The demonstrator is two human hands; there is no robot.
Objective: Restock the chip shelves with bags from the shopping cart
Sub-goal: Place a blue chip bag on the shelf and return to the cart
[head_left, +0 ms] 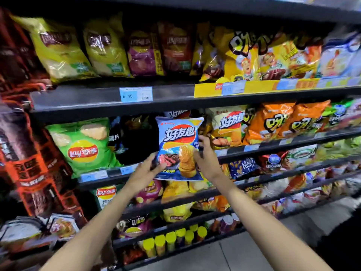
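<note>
Both hands hold one bag at the centre of the frame. The left hand (145, 170) grips the lower left corner of a glossy blue chip bag (178, 147) printed with ridged chips and a piece of steak, fingers curled round its edge. The right hand (205, 158) grasps the bag's right edge, thumb on the front and fingers behind. The bag stands upright in front of the second shelf from the top, its lower edge hanging below that shelf's black front rail (109, 173).

Just left of the bag, a dark gap on the same shelf holds black bags that are hard to make out, and further left sits a bright green plastic chip bag (84, 147) with a red and yellow logo. To the right of the held bag stand a cream and yellow bag (227, 130) and orange bags (283, 122).

On the top shelf, in the upper part of the frame, lean yellow-green bags (60, 51), and a pale blue price tag (135, 94) reading 6.50 is fixed to its rail. Yellow-lidded tubes (170, 241) line a low shelf at lower centre. Red plastic crates (35, 167) are stacked at the left edge.
</note>
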